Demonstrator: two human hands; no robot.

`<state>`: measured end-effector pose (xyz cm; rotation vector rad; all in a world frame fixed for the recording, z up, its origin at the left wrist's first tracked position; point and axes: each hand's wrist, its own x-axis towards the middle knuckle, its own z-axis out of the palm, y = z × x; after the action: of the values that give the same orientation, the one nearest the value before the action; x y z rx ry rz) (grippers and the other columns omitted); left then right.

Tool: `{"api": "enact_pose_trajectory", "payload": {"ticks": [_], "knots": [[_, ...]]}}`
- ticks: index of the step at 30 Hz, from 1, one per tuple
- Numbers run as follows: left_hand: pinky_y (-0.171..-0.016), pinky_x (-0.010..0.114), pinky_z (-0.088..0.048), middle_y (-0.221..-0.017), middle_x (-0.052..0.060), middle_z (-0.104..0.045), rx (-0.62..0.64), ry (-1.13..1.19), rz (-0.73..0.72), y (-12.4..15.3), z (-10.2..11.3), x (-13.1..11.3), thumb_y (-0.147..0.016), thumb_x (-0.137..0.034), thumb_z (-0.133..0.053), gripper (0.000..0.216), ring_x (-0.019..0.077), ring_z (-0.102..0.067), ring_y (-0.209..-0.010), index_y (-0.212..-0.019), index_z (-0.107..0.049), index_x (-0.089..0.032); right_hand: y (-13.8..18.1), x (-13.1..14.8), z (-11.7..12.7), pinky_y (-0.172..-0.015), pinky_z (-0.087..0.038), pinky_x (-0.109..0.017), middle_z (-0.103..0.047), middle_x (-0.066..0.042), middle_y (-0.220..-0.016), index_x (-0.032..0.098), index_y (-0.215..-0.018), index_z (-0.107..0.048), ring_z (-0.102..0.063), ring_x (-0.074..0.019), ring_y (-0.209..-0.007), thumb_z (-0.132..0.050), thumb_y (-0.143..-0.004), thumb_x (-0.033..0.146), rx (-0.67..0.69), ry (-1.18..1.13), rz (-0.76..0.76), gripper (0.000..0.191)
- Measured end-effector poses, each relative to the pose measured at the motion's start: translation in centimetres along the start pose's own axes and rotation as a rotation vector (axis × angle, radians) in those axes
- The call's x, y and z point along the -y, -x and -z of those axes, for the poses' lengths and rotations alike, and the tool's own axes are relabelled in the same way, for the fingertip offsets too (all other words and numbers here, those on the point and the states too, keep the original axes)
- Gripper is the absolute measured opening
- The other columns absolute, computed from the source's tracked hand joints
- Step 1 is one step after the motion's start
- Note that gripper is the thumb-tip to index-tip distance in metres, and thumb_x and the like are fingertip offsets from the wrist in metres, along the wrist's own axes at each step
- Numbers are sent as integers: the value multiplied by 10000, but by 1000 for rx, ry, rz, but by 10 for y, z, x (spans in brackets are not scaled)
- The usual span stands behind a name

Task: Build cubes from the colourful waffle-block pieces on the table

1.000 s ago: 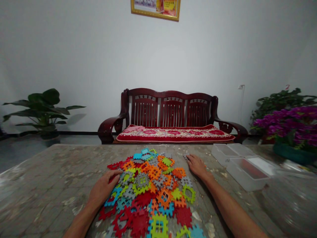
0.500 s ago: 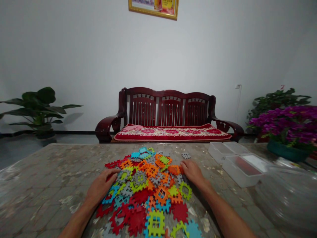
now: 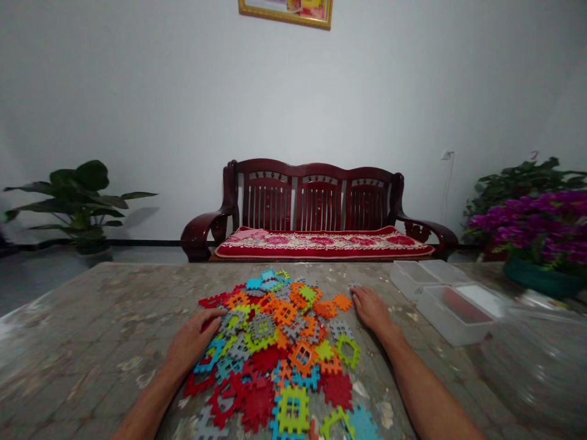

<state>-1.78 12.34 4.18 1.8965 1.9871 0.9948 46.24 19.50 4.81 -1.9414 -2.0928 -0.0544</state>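
Observation:
A heap of flat plastic interlocking pieces in red, orange, green, blue and grey lies on the marbled table. My left hand rests flat on the heap's left edge, fingers stretched over red and grey pieces. My right hand lies flat on the table at the heap's far right corner, fingers extended beside an orange piece and touching a small grey piece partly hidden under the fingertips.
Two clear plastic boxes sit on the table to the right, with a clear bag nearer. A purple flower pot stands far right. A dark wooden bench and a leafy plant stand behind the table.
My right hand drew back toward the heap half a second ago, then moved out again to the far right corner. The left hand stayed on the heap's left edge.

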Motion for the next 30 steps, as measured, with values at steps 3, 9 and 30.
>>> {"api": "enact_pose_trajectory", "payload": {"ticks": [3, 9, 30], "knots": [[-1012, 387, -535, -1152, 80, -783, 6, -5, 2, 1, 0, -1, -826, -487, -463, 467, 258, -720, -1075, -1041, -792, -235, 7, -3, 11, -1011, -455, -376, -703, -108, -1315, 190, -1266, -713, -629, -281, -1192, -403, -990, 203, -21, 73, -102, 415], [-1023, 384, -528, -1154, 72, -783, 7, 10, 8, 1, 1, -3, -828, -482, -476, 451, 259, -717, -1085, -1047, -789, -242, 18, 1, 19, -972, -456, -389, -733, -107, -1233, 196, -1168, -754, -631, -285, -1147, -457, -881, 87, -103, 79, -155, 427], [-1007, 407, -527, -1141, 74, -780, 0, 39, 30, 4, 1, -11, -835, -430, -481, 416, 263, -716, -1084, -1042, -782, -231, -32, 207, 49, -972, -497, -352, -774, -63, -1184, 289, -1188, -765, -676, -276, -1166, -630, -903, 349, 270, -71, 300, 320]]}}
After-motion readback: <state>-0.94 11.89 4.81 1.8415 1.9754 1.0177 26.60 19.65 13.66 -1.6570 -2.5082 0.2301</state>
